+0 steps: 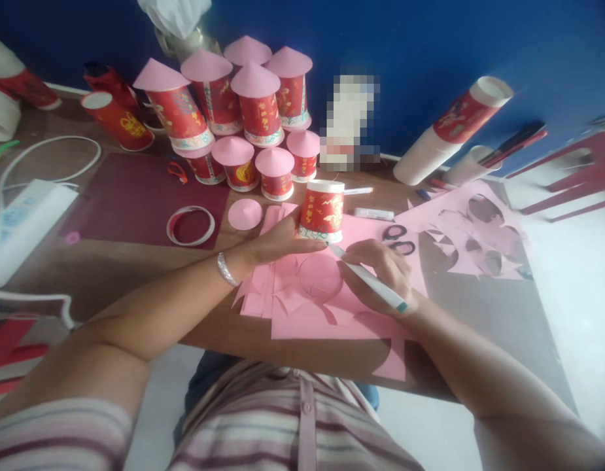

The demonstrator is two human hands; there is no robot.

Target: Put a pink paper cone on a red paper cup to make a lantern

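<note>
My left hand (291, 239) is closed around a short red paper tube (322, 208) with gold prints and white bands at both ends. Green line drawing runs along its lower band. In my right hand (380, 271) is a white marker pen (373, 281) with a green end, its tip close to the tube's lower rim; whether they touch I cannot tell. Beneath both hands lie pink paper sheets (302, 324) with a drawn circle and cut scraps. A pink paper cone (245, 214) rests left of the sheets.
Several red tubes with pink cone roofs (256, 98) stand at the back. Scissors (399, 240) and another marker (374, 214) lie to the right, by cut-out pink paper (466, 229). A white ring (190, 226) sits on a dark red sheet (130, 196). A power strip (32, 229) is far left.
</note>
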